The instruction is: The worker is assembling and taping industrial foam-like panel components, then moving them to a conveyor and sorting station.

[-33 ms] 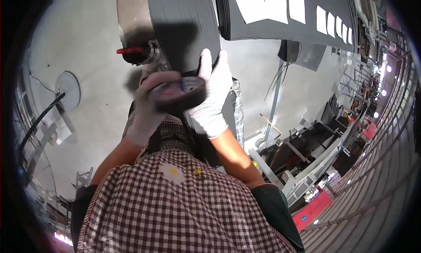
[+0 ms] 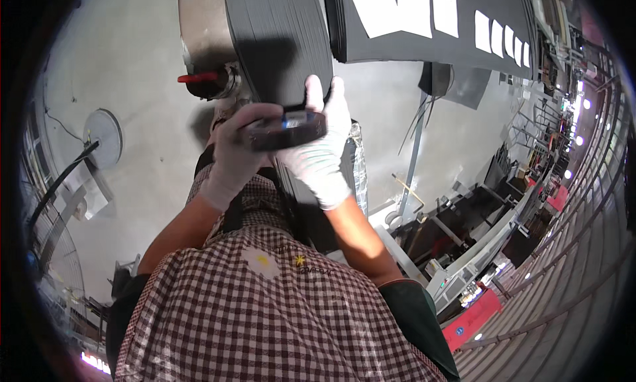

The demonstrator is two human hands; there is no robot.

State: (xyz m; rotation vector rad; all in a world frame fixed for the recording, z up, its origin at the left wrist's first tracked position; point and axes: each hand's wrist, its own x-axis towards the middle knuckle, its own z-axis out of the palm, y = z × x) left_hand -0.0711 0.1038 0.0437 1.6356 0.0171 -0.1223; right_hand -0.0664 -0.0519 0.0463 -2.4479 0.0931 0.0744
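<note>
Both my hands wear thin white gloves and meet in front of the apron. Between them is a roll of dark tape, tilted so that its outer edge faces up, with a blue and white patch inside its ring. My left hand is closed round the roll's left side. Against its right side lies my right hand, two fingers pointing away and apart; its other fingers are partly hidden by the roll. A thin dark strip shows between the roll and these fingers. Beneath stands a stack of dark grey sheets.
A second dark stack with white paper sheets lies at the far right. Left of the near stack is a pipe-like fitting with a red handle. A round grey base stands on the floor at left; metal frames fill the right.
The tape roll has shifted slightly right and up, turning more edge-on. My left hand has moved right with it; my right hand has hardly moved.
</note>
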